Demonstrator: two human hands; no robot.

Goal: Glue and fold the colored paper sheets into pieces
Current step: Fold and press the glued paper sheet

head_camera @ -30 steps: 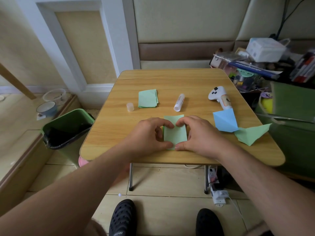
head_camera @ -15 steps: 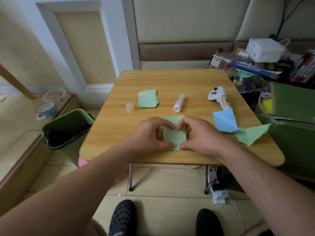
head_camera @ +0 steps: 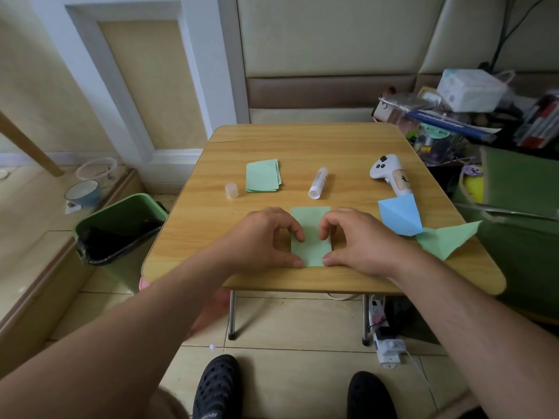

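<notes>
Green paper (head_camera: 311,234), folded into a flat rectangle, lies under both hands' fingers (head_camera: 298,232).

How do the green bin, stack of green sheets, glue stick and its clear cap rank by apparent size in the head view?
Largest to smallest, as they look:
1. green bin
2. stack of green sheets
3. glue stick
4. clear cap
The bin stands on the floor beside the table, so depth may skew its look.

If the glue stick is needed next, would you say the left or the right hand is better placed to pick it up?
Probably the right hand. The glue stick lies just beyond it, slightly right of the green paper, while the left hand would have to cross over the paper. The left could keep holding the sheet down meanwhile.
</notes>
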